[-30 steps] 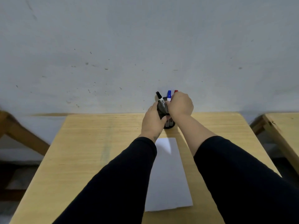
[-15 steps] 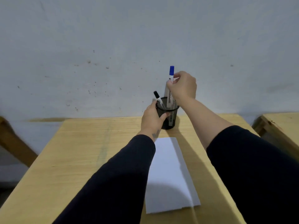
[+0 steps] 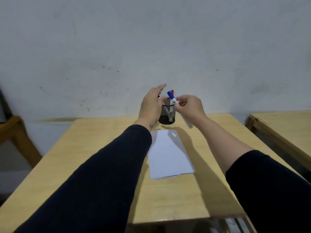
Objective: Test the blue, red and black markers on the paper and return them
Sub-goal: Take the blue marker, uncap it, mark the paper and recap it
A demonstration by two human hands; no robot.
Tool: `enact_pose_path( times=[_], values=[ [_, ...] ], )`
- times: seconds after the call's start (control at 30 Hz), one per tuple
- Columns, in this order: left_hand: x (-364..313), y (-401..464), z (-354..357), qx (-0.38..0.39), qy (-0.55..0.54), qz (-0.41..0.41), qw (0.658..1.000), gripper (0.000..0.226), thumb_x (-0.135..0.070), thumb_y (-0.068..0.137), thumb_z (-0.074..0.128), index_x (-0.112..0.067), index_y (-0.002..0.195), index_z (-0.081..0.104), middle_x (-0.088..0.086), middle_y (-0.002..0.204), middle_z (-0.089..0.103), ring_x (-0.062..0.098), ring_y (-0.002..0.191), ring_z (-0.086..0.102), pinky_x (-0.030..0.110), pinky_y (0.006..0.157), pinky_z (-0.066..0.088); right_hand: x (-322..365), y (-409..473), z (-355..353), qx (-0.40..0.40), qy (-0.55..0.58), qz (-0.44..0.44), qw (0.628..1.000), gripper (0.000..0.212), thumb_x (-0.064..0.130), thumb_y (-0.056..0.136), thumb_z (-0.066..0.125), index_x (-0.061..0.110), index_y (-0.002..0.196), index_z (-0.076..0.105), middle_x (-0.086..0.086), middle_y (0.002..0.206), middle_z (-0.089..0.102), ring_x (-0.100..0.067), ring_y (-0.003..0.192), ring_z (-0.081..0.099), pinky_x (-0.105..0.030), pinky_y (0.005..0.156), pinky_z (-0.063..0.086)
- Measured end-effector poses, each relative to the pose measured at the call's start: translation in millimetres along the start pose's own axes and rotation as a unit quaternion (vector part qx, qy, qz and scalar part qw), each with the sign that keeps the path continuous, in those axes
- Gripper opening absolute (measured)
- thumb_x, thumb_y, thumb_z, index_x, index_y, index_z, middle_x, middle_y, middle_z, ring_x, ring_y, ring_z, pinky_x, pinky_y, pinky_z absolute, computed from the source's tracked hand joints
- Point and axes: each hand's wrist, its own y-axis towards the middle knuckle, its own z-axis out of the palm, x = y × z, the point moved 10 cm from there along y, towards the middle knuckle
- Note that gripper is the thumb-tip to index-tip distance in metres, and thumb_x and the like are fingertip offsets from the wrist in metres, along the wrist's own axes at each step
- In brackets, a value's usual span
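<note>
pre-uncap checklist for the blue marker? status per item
1. Blue marker out of the mesh cup: ok, the right hand holds it above the table.
2. Cap on: ok, the blue cap is still on, pointing up and left.
3. Left hand free to pull the cap: ok, open beside the cup, holding nothing.
4. Paper unobstructed: ok, lies flat in front of the cup, no marks seen.
5. Red marker in cup: ok, red tip shows above the rim.
6. Black marker in cup: cannot tell, hidden behind the left hand.

wooden table (image 3: 104,148) | second wooden table (image 3: 286,125) at right | wall (image 3: 151,39) behind, scuffed
</note>
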Motion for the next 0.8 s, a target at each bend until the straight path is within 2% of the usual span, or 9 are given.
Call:
enact_pose_path(
  times=[0.07,0.17,0.27,0.4,0.47,0.53,0.63,0.7,0.8],
  values=[
    [-11,-15,-8,0.032,0.071,0.045,0.996,0.038,-0.006,0.092,0.054,-0.019,0.126,0.059,0.001,0.122,0.059,0.014,0.111,0.055,0.029,0.098,0.046,2,-18,10,0.04,-0.008,-0.011,0.999,0.025,0.01,0.08,0.062,0.017,0.101,0.074,-0.004,0.084,0.069,-0.016,0.074,0.058,-0.021,0.06,0.041],
    [-12,-37,-14,0.068,0.134,0.072,0.986,0.027,-0.004,0.087,0.06,-0.013,0.111,0.069,0.005,0.108,0.064,0.014,0.094,0.057,0.018,0.082,0.043,13,-37,24,0.086,-0.024,-0.041,0.995,0.025,0.006,0.078,0.06,0.016,0.096,0.075,-0.002,0.082,0.069,-0.015,0.076,0.058,-0.024,0.068,0.044],
    [-7,-54,-24,0.07,0.183,0.076,0.978,0.016,-0.01,0.085,0.063,-0.013,0.099,0.071,0.007,0.095,0.064,0.024,0.086,0.059,0.034,0.075,0.046,18,-47,38,0.106,-0.027,-0.052,0.993,0.023,0.011,0.079,0.063,0.019,0.097,0.076,0.0,0.083,0.072,-0.014,0.072,0.058,-0.025,0.064,0.044],
    [8,-60,-48,-0.015,0.163,0.022,0.986,0.015,-0.018,0.09,0.059,-0.014,0.097,0.071,0.005,0.09,0.063,0.021,0.083,0.056,0.029,0.07,0.04,29,-59,16,-0.054,-0.011,-0.076,0.996,0.02,0.016,0.084,0.063,0.013,0.101,0.074,-0.002,0.095,0.071,-0.015,0.086,0.062,-0.028,0.077,0.048],
    [16,-62,-51,-0.044,0.142,-0.005,0.989,0.015,-0.018,0.091,0.058,-0.014,0.098,0.071,0.003,0.091,0.064,0.018,0.083,0.055,0.027,0.072,0.039,18,-65,17,-0.082,0.046,-0.013,0.995,0.018,0.017,0.086,0.059,0.011,0.093,0.074,-0.003,0.085,0.07,-0.014,0.079,0.061,-0.024,0.072,0.044],
    [23,-65,-44,-0.047,0.125,-0.014,0.991,0.016,-0.018,0.091,0.058,-0.015,0.098,0.071,0.002,0.091,0.063,0.015,0.082,0.054,0.024,0.072,0.038,-11,-66,47,-0.014,0.171,0.131,0.977,0.021,0.025,0.09,0.056,0.01,0.087,0.07,-0.005,0.074,0.068,-0.017,0.07,0.06,-0.025,0.068,0.045],
    [34,-69,-29,-0.034,0.11,-0.024,0.993,0.017,-0.019,0.092,0.057,-0.015,0.099,0.072,-0.002,0.087,0.06,0.011,0.079,0.051,0.021,0.069,0.034,-33,-72,91,0.062,0.392,0.303,0.866,0.031,0.035,0.094,0.053,0.006,0.086,0.058,-0.006,0.065,0.058,-0.017,0.055,0.052,-0.024,0.055,0.046],
    [41,-70,-19,-0.014,0.118,-0.026,0.993,0.019,-0.02,0.093,0.056,-0.015,0.1,0.072,-0.004,0.083,0.055,0.011,0.077,0.049,0.02,0.066,0.03,-42,-64,103,0.056,0.438,0.327,0.836,0.03,0.03,0.098,0.048,0.008,0.077,0.053,-0.004,0.062,0.05,-0.013,0.05,0.042,-0.021,0.047,0.037],
    [55,-67,-10,0.018,0.112,-0.048,0.992,0.02,-0.018,0.094,0.054,-0.012,0.096,0.073,-0.001,0.077,0.056,0.015,0.074,0.048,0.023,0.065,0.03,-52,-51,115,0.049,0.429,0.321,0.843,0.032,0.023,0.101,0.038,0.011,0.073,0.048,-0.003,0.061,0.043,-0.012,0.05,0.036,-0.021,0.045,0.028]
  ],
)
